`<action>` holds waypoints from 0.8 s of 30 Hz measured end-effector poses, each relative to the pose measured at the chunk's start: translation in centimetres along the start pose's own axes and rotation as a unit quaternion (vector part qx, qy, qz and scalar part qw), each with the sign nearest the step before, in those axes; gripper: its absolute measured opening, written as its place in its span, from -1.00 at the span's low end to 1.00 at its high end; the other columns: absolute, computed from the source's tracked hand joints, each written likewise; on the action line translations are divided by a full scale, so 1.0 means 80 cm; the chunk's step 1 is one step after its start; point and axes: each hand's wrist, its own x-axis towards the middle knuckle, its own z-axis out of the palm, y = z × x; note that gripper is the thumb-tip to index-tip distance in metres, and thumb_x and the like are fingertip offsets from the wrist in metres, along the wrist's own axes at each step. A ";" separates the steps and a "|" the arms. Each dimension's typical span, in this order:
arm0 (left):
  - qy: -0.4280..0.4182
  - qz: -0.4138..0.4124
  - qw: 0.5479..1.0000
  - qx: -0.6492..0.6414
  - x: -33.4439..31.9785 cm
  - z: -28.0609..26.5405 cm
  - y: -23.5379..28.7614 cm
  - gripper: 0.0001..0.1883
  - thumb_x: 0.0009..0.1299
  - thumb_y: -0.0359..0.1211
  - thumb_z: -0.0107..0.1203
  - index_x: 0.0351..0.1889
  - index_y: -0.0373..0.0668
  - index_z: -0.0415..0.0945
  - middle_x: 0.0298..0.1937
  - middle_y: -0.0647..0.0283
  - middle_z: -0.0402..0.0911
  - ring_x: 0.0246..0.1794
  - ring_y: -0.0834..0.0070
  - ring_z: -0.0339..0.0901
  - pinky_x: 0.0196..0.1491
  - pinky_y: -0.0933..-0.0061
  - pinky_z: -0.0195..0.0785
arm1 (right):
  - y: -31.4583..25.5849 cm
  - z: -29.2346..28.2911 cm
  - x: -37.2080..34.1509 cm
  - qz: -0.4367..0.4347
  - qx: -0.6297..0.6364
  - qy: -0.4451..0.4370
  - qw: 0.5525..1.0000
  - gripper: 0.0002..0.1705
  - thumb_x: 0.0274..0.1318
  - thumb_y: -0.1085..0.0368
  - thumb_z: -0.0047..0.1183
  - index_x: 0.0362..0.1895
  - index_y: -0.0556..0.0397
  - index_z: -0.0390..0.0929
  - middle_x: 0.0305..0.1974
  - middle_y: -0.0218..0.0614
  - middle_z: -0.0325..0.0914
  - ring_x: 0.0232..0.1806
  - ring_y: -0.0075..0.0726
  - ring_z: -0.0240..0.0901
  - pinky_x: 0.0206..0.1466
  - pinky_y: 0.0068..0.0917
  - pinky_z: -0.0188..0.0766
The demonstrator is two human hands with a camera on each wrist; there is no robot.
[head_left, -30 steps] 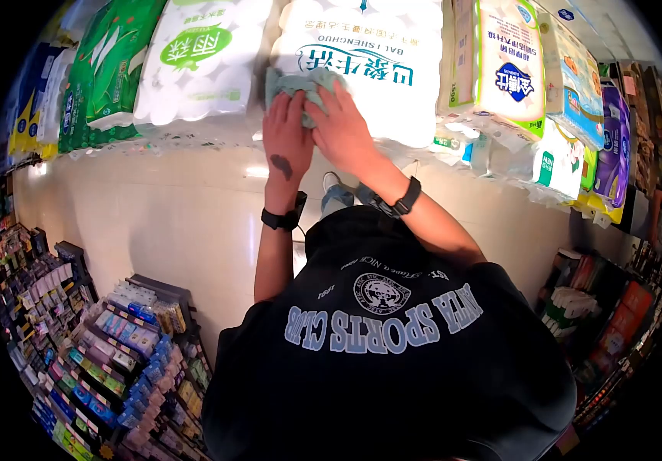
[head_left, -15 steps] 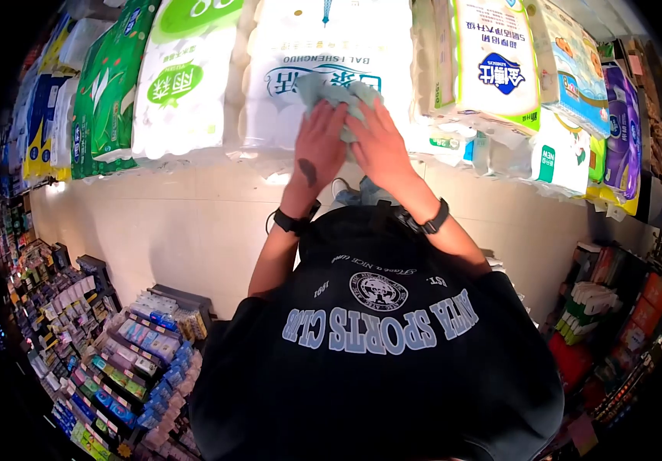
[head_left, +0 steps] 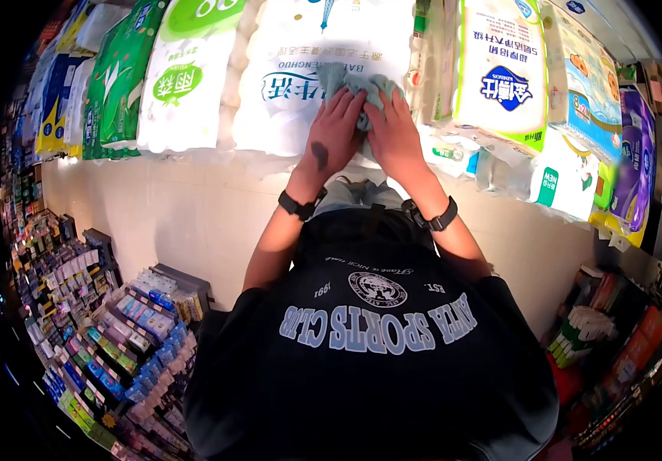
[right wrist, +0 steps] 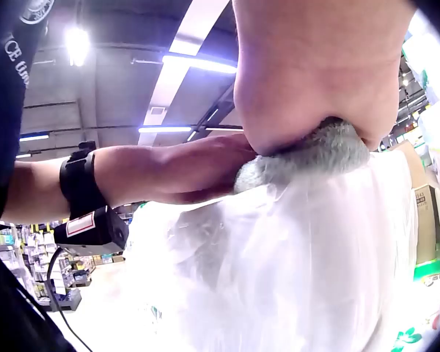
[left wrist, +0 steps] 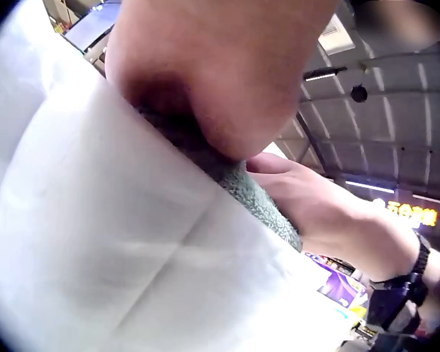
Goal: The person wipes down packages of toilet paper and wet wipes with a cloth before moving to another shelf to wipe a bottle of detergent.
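Note:
In the head view both hands lie side by side on a crumpled pale green cloth (head_left: 375, 86). It rests on a large white plastic-wrapped tissue-roll pack (head_left: 285, 123) with teal lettering. My left hand (head_left: 336, 132) presses the cloth's left part with its fingers stretched forward, and my right hand (head_left: 394, 140) covers its right part. Some of the cloth bulges out past the fingertips. Close up in the right wrist view, the fluffy cloth (right wrist: 330, 150) sits between palm and wrapper. From the left wrist, only a strip of the cloth (left wrist: 260, 205) shows; the fingertips are hidden there.
To the left stand a white pack with a green oval (head_left: 192, 115) and a green pack (head_left: 119, 84). On the right are a pack with a blue emblem (head_left: 500, 69) and a purple pack (head_left: 635, 169). Shelves of small goods (head_left: 116, 346) stand behind the person.
Both hands and the cloth have moved right across the white pack, from its left edge to the right part of its lettering. The head view has shifted slightly.

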 end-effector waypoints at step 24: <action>-0.028 0.033 0.999 -0.022 -0.028 -0.062 -0.110 -0.36 0.37 -0.41 0.08 0.46 -0.14 0.31 0.44 -0.02 0.35 0.55 0.00 0.17 0.49 -0.19 0.07 | -0.116 0.066 0.054 0.082 -0.052 0.039 0.995 -0.29 0.11 0.43 0.12 0.41 0.08 0.34 0.51 0.22 0.12 0.51 0.67 -0.02 0.54 0.30 0.04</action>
